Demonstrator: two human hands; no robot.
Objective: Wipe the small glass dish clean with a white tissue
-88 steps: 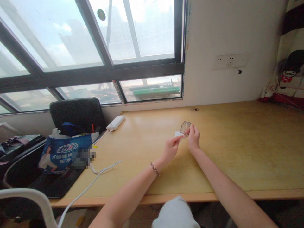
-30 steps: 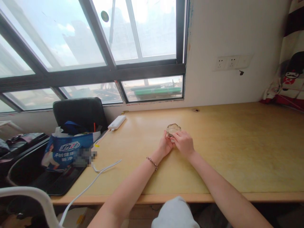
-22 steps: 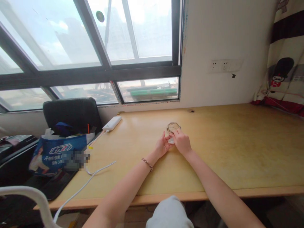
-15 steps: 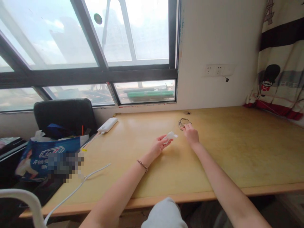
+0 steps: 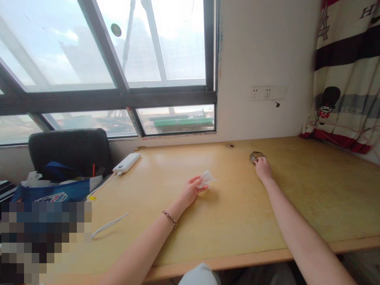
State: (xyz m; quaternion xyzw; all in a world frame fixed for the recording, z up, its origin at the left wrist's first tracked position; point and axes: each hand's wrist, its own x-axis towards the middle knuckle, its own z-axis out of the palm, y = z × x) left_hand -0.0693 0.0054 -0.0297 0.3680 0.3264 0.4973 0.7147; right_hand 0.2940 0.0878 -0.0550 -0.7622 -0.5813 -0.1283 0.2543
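A crumpled white tissue [image 5: 207,179] is pinched in the fingers of my left hand [image 5: 190,191], just above the middle of the wooden table. My right hand [image 5: 263,168] reaches farther back and to the right, with its fingers closed on a pair of thin, dark-framed glasses [image 5: 253,157]. The glasses are at or very near the table surface, and the fingers cover part of their frame. Tissue and glasses are well apart.
On the left of the wooden table [image 5: 297,198] lie a white power bank [image 5: 127,162] and a white cable [image 5: 110,225]. Beyond the left edge are a dark chair [image 5: 69,148] and a blue bag [image 5: 74,190]. A wall with sockets [image 5: 261,93] stands behind.
My right hand has moved the glasses to the right, away from the tissue. My left hand still holds the tissue in nearly the same place. The view has shifted slightly.
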